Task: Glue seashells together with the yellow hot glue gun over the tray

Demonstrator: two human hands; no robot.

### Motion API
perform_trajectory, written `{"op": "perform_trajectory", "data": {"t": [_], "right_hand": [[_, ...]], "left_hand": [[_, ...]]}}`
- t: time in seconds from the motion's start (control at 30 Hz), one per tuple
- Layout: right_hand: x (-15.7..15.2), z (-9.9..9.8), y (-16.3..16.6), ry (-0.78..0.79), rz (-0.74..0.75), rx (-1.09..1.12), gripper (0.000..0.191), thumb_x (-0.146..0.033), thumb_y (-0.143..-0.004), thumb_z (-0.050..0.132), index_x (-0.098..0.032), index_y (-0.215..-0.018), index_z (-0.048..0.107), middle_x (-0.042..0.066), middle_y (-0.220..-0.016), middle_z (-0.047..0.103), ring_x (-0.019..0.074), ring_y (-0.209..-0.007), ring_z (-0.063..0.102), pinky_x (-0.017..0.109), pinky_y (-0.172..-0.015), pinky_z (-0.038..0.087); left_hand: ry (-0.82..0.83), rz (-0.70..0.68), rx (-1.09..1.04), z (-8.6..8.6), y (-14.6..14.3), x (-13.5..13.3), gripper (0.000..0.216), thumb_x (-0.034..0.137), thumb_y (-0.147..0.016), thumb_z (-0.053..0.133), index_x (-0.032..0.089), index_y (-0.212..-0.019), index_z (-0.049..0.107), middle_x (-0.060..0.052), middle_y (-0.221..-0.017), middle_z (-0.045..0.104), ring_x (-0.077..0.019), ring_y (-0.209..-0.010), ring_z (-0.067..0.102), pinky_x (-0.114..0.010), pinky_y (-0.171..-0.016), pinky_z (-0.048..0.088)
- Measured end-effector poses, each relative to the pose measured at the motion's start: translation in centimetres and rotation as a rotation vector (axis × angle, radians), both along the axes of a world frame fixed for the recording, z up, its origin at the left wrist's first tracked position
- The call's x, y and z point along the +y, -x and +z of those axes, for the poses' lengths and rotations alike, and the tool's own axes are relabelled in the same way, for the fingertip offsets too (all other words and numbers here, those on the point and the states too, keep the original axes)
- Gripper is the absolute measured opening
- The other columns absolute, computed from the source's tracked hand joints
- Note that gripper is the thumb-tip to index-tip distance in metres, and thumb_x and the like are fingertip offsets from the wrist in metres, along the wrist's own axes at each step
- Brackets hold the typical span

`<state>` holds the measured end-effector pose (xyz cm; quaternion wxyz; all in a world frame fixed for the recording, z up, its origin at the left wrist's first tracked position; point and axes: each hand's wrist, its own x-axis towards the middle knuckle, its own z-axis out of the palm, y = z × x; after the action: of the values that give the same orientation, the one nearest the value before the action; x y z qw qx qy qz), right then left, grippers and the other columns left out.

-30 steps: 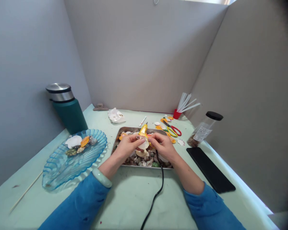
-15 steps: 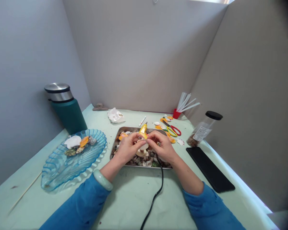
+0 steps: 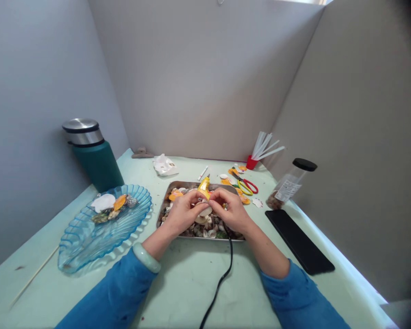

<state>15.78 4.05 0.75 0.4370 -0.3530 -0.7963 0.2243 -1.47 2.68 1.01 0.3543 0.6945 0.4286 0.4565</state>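
Above a metal tray of seashells, my left hand and my right hand meet fingertip to fingertip. Both are closed, pinching a pale, rounded shell between thumbs and fingers. Part of that shell, and whatever lies behind the fingers, is hidden. A yellow glue gun rests in the tray just beyond my fingertips, nozzle pointing away. Its black cord appears to run out beneath my right hand toward me. Small shells fill the tray below.
At left stand a teal flask and a blue shell-shaped dish holding shells. To the right are scissors, a red cup of glue sticks, a clear jar and a black phone-like slab. A thin stick lies front left.
Both hands stay in nearly the same place. The fingers have shifted slightly around the pale shell, and less of it shows now.
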Motion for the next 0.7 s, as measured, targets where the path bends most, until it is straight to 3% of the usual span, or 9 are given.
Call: {"op": "perform_trajectory", "data": {"t": [0.17, 0.43, 0.7], "right_hand": [[0.2, -0.3, 0.0, 0.004, -0.011, 0.022, 0.014, -0.030, -0.085, 0.051, -0.018, -0.080, 0.057, 0.002, -0.073, 0.057, 0.0127, -0.064, 0.050, 0.024, -0.058, 0.040], [0.3, -0.4, -0.1, 0.049, 0.018, 0.044, 0.016, -0.033, -0.086, 0.052, -0.019, -0.081, 0.056, 0.002, -0.075, 0.057, 0.0125, -0.065, 0.050, 0.024, -0.059, 0.040], [0.5, -0.5, -0.2, 0.168, 0.081, 0.181, 0.021, -0.039, -0.083, 0.057, -0.018, -0.081, 0.054, -0.001, -0.072, 0.053, 0.0099, -0.060, 0.047, 0.022, -0.054, 0.038]], "left_hand": [[0.030, -0.075, -0.093, 0.5, -0.2, 0.0, 0.024, 0.039, -0.076, 0.059, 0.016, -0.086, 0.060, -0.002, -0.081, 0.062, -0.0125, -0.070, 0.056, -0.021, -0.064, 0.043], [0.070, -0.064, -0.182, 0.3, -0.1, 0.2, 0.025, 0.041, -0.077, 0.058, 0.016, -0.081, 0.056, 0.001, -0.072, 0.059, -0.0108, -0.066, 0.054, -0.020, -0.061, 0.041], [0.279, -0.050, -0.380, 1.2, -0.1, -0.2, 0.028, 0.040, -0.072, 0.064, 0.015, -0.081, 0.054, 0.001, -0.072, 0.058, -0.0090, -0.062, 0.053, -0.020, -0.058, 0.042]]}}
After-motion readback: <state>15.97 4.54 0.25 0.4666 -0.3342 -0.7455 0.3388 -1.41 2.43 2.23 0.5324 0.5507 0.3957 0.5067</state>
